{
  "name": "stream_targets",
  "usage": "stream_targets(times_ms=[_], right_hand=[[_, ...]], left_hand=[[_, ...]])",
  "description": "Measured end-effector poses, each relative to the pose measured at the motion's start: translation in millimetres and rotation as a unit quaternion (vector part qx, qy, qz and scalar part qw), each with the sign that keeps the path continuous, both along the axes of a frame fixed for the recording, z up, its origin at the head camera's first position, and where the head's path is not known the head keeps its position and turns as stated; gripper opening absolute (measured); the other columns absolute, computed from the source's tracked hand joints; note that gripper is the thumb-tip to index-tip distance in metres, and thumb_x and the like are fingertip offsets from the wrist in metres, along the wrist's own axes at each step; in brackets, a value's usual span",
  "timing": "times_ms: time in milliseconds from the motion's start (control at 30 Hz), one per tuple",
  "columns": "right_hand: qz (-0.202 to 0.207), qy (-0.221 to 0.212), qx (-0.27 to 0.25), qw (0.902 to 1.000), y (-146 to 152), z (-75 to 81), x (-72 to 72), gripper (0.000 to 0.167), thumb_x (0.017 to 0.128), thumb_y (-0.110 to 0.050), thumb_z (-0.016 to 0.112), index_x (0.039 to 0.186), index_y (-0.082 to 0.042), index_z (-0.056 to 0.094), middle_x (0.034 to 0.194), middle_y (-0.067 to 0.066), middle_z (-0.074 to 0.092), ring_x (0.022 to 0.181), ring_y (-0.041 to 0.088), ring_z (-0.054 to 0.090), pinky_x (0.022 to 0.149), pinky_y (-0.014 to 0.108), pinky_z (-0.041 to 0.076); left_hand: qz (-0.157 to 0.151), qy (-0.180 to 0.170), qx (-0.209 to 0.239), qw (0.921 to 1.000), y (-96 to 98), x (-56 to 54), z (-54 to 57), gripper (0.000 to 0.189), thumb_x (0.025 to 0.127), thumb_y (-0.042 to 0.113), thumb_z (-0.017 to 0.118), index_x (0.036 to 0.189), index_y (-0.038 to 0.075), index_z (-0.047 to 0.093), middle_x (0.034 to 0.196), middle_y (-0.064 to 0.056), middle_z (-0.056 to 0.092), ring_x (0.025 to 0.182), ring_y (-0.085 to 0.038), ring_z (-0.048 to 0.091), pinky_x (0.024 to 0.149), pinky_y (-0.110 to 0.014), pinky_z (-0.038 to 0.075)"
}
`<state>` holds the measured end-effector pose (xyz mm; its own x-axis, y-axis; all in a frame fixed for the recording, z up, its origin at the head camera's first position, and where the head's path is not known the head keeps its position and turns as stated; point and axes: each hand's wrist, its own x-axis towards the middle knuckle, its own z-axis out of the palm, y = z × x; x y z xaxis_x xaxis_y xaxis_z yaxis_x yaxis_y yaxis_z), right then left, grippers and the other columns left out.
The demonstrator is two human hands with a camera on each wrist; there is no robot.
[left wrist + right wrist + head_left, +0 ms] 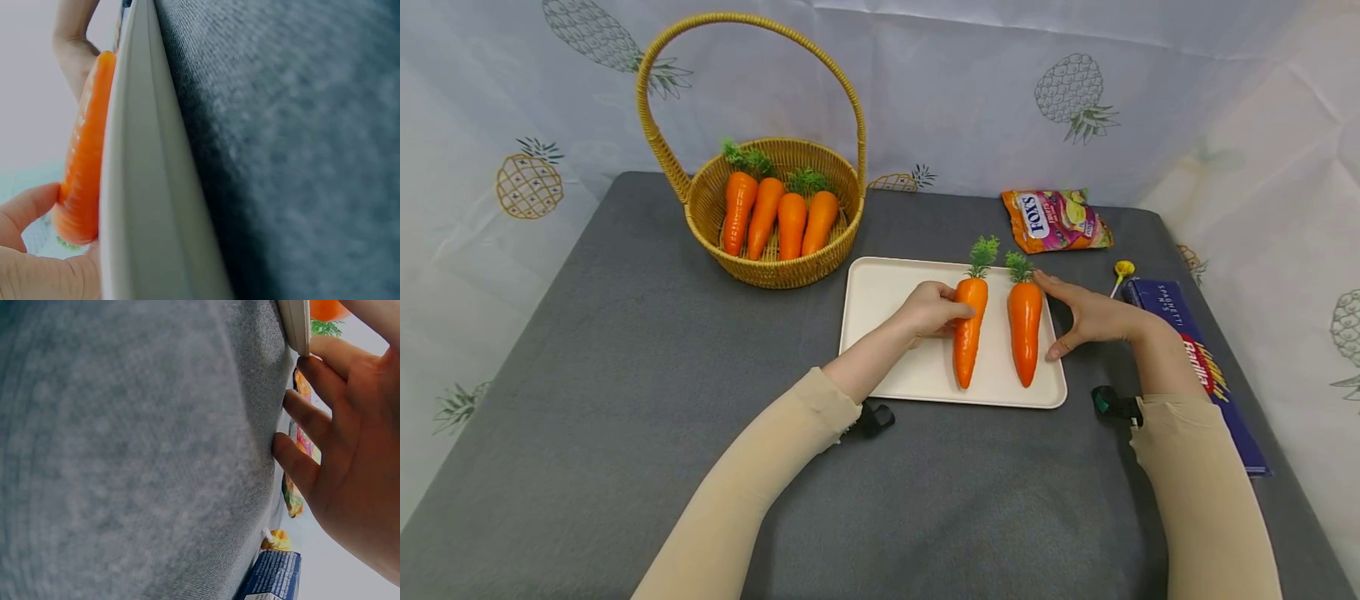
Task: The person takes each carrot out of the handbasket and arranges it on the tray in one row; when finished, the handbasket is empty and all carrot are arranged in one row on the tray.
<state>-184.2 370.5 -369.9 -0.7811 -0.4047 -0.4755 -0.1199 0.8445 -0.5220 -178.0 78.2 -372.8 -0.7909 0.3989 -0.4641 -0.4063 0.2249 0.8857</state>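
My left hand pinches an orange carrot with a green leafy top, over the middle-right of a cream tray. In the left wrist view the thumb and fingers hold that carrot at its thick end, right beside the tray's rim. A second carrot lies to its right on the tray, leaves pointing away from me. My right hand is at the tray's right edge, thumb and fingers spread. In the right wrist view its fingertips meet the grey cloth by the tray corner.
A wicker basket with a tall handle stands at the back left, several carrots inside. Behind the tray lies a Fox's candy bag. To the right are a yellow lollipop and a blue Barilla spaghetti box, partly under the right forearm.
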Motion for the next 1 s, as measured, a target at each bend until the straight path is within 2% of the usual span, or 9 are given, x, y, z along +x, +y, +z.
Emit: stream_targets(times_ms=[133,433,633,767,1000], right_hand=[[0.000,0.002,-0.001,1.0000,1,-0.1,0.1,0.130,0.068,-0.035,0.090,0.160,-0.015,0.001,0.166,0.024,-0.002,0.152,0.051,-0.003,0.115,0.076,0.000],[0.003,0.002,-0.002,1.0000,1,0.9,0.5,0.128,0.069,-0.035,0.089,0.160,-0.014,0.001,0.166,0.023,-0.003,0.152,0.051,-0.003,0.115,0.077,0.000],[0.005,0.000,-0.010,0.9999,1,1.6,0.4,0.127,0.069,-0.035,0.089,0.160,-0.015,0.002,0.167,0.022,-0.003,0.152,0.051,-0.003,0.115,0.077,0.000],[0.003,-0.001,-0.013,0.9999,0,1.4,0.7,0.127,0.069,-0.035,0.089,0.160,-0.015,0.002,0.167,0.021,-0.003,0.152,0.050,-0.004,0.115,0.077,0.000],[0.004,-0.001,-0.010,0.9999,-1,1.4,1.1,0.128,0.070,-0.035,0.089,0.160,-0.015,0.001,0.166,0.023,-0.003,0.152,0.050,-0.002,0.115,0.077,0.001]], left_hand=[[-0.001,0.002,-0.003,1.0000,4.6,1.8,1.9,0.046,0.092,0.010,0.067,0.133,-0.004,0.053,0.130,-0.022,0.060,0.093,-0.022,0.068,0.091,-0.036,0.060],[0.014,0.021,-0.019,0.9995,19.6,5.5,2.4,0.038,0.090,0.012,0.071,0.122,-0.005,0.059,0.118,-0.019,0.064,0.077,-0.017,0.063,0.088,-0.039,0.062],[0.030,0.044,-0.057,0.9970,32.2,10.2,1.4,0.037,0.089,0.015,0.072,0.118,-0.005,0.058,0.115,-0.018,0.065,0.089,-0.025,0.070,0.083,-0.036,0.063],[0.030,0.052,-0.063,0.9962,39.8,14.5,1.4,0.036,0.090,0.015,0.072,0.116,-0.006,0.059,0.114,-0.019,0.065,0.094,-0.029,0.072,0.081,-0.035,0.063],[0.041,0.059,-0.077,0.9944,49.6,14.8,-1.1,0.028,0.089,0.015,0.073,0.105,-0.004,0.061,0.108,-0.017,0.067,0.080,-0.024,0.072,0.073,-0.031,0.063]])
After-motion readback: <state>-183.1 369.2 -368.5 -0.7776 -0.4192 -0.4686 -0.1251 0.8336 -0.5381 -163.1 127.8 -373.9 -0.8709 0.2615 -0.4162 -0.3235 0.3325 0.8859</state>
